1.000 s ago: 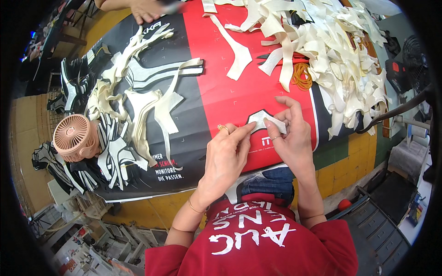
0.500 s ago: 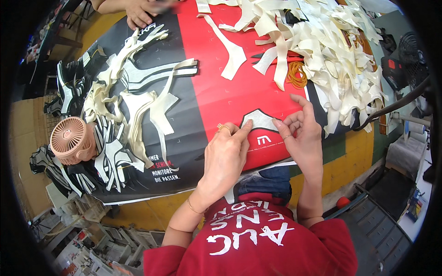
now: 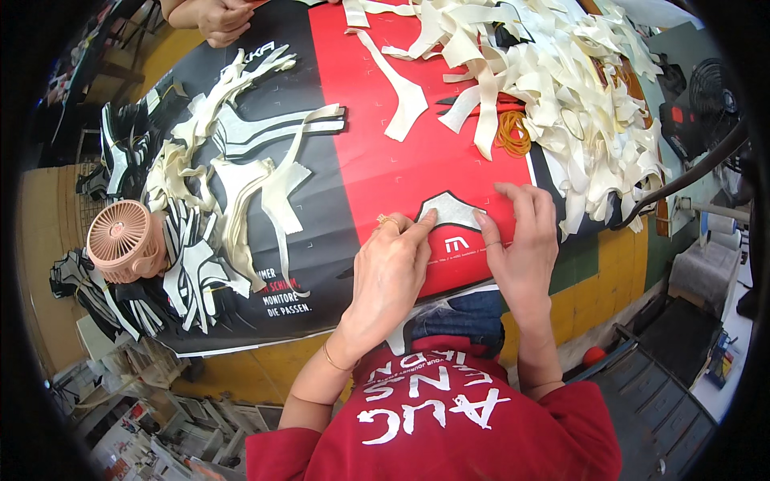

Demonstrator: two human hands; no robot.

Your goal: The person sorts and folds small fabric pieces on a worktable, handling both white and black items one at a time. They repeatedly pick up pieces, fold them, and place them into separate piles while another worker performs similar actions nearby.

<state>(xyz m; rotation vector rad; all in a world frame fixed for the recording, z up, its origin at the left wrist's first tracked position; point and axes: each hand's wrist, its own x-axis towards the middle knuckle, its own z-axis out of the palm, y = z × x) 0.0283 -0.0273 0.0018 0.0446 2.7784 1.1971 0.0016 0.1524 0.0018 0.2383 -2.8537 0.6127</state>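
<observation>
A small white fabric piece with a black border point(image 3: 451, 212) lies flat on the red part of the printed table cover point(image 3: 377, 172). My left hand point(image 3: 393, 260) is closed at its left end, the thumb pressing on top and the fingers curled. At the right end my right hand point(image 3: 525, 236) touches the piece with its thumb; its other fingers are raised and apart from the thumb. What lies under the left fingers is hidden.
Cream fabric scraps point(image 3: 561, 96) heap at the far right, beside orange rubber bands point(image 3: 513, 133) and a red-and-black tool point(image 3: 505, 104). Bundled black-and-white pieces point(image 3: 200, 272) and a pink fan point(image 3: 124, 240) stand left. Another person's hand point(image 3: 224, 20) is at the far edge.
My right hand's fingers have lifted and opened away from its thumb, shifting slightly. The left hand stays nearly still. The other person's hand has drawn back a little left.
</observation>
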